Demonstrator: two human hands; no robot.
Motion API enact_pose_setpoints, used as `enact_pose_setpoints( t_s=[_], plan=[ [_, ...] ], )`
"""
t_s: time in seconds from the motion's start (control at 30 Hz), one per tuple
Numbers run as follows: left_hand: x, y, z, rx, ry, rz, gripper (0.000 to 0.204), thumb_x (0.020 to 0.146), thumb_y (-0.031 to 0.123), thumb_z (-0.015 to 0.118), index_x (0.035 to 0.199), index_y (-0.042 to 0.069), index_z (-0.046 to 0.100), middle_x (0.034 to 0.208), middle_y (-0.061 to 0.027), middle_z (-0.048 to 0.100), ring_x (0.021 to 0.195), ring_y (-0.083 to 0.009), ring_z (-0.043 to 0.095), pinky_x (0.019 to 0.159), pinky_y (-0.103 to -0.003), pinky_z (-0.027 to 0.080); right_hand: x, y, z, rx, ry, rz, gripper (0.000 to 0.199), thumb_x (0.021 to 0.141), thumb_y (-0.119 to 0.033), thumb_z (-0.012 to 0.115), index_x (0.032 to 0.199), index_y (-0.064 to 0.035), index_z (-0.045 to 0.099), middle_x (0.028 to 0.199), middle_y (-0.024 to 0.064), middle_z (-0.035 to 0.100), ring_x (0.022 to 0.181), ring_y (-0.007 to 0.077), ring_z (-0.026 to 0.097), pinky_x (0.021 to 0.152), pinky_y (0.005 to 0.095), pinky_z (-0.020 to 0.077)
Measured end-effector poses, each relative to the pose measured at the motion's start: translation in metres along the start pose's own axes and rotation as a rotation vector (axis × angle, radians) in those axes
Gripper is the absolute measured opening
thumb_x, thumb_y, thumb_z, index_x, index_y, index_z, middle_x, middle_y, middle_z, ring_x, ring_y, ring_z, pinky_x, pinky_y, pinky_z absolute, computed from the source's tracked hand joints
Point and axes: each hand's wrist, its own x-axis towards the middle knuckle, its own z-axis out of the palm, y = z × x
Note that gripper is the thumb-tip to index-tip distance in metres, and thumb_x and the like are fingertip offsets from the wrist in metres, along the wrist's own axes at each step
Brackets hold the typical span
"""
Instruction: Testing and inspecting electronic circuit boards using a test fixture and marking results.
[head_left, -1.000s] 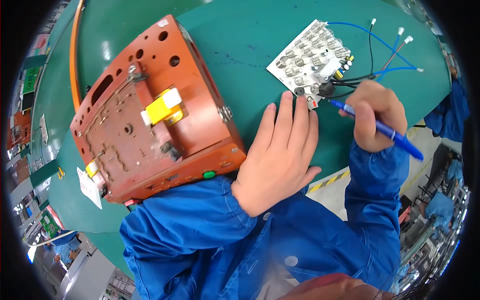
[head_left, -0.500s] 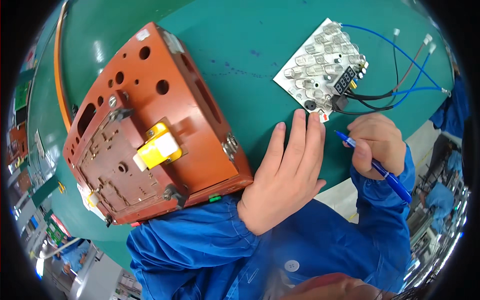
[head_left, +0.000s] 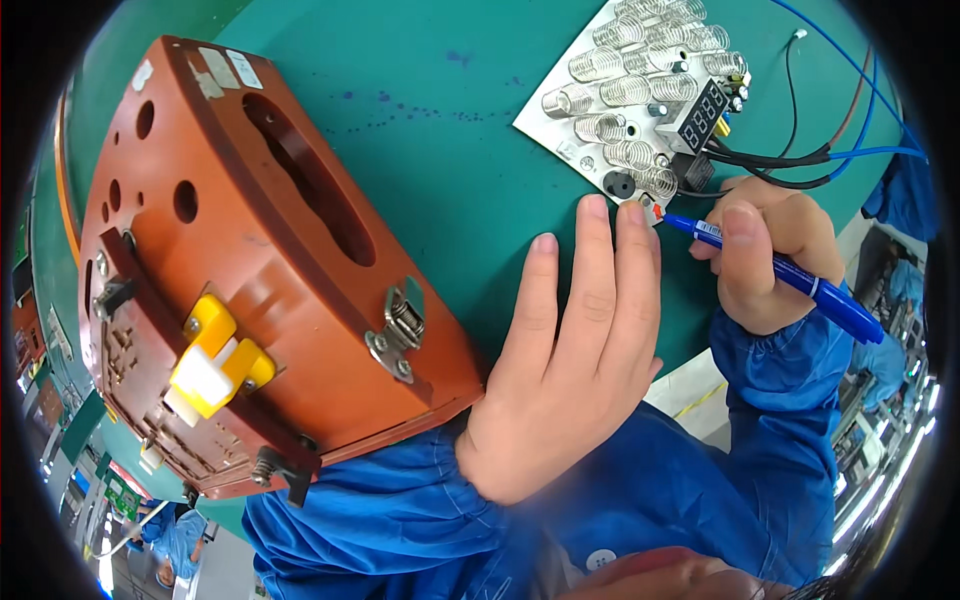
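Note:
A white circuit board (head_left: 548, 124) lies on the green mat, carrying several coiled metal springs (head_left: 624, 92), a digit display (head_left: 702, 116) and a round black buzzer (head_left: 619, 185). My left hand (head_left: 575, 340) rests flat with its fingers stretched, the fingertips at the board's near corner. In my right hand (head_left: 775, 245) is a blue marker pen (head_left: 800, 275), gripped between thumb and fingers. Its tip meets the near corner of the board, beside a small red arrow mark (head_left: 657, 211). Black and blue wires (head_left: 850, 153) run from the board to the right.
To the left stands a large reddish-brown fixture box (head_left: 290, 270) with holes, a metal latch (head_left: 400, 325) and a yellow-and-white clamp (head_left: 215, 365); my left forearm lies against its near edge. Ink specks (head_left: 400, 108) dot the green mat (head_left: 440, 190). Another person (head_left: 180, 545) is in the background, lower left.
My right hand has brought the marker's tip left and up onto the board's corner. The view has shifted closer, with the fixture box further left. My left hand stays flat by the board.

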Motion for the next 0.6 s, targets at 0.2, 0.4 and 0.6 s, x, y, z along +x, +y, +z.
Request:
enact_pose_setpoints(
  t_s=[0.2, 0.4, 0.6],
  plan=[
    [0.0013, 0.0006, 0.0015, 0.035, 0.019, -0.003, 0.053, 0.09, 0.029, 0.05, 0.129, -0.003, 0.065, 0.139, -0.016, 0.058, 0.133, -0.0328, 0.056, 0.109, -0.047, 0.047, 0.0005, 0.0032, 0.0019, 0.016, 0.046, -0.004, 0.011, 0.1, -0.007, 0.056, 0.09, -0.003, 0.053, 0.075, 0.0127, 0.065, 0.056, 0.0121, 0.058, 0.055, 0.0275, 0.0475],
    [0.002, 0.0011, 0.003, 0.035, 0.027, -0.001, 0.052, 0.091, 0.028, 0.049, 0.129, -0.004, 0.065, 0.139, -0.0158, 0.059, 0.132, -0.0334, 0.057, 0.109, -0.046, 0.048, 0.0036, 0.0029, 0.0008, -0.022, 0.015, -0.049, 0.011, 0.1, -0.005, 0.056, 0.09, -0.0033, 0.052, 0.074, 0.0129, 0.064, 0.055, 0.0131, 0.058, 0.055, 0.0293, 0.0479],
    [0.0021, 0.0002, 0.0008, 0.041, 0.03, -0.005, 0.052, 0.091, 0.028, 0.048, 0.13, -0.003, 0.065, 0.138, -0.015, 0.059, 0.132, -0.033, 0.057, 0.109, -0.046, 0.048, 0.0055, 0.0004, 0.0002, -0.022, 0.012, -0.032, 0.012, 0.1, -0.004, 0.056, 0.089, -0.0032, 0.051, 0.073, 0.0134, 0.064, 0.055, 0.0136, 0.058, 0.055, 0.029, 0.0478]
  ],
)
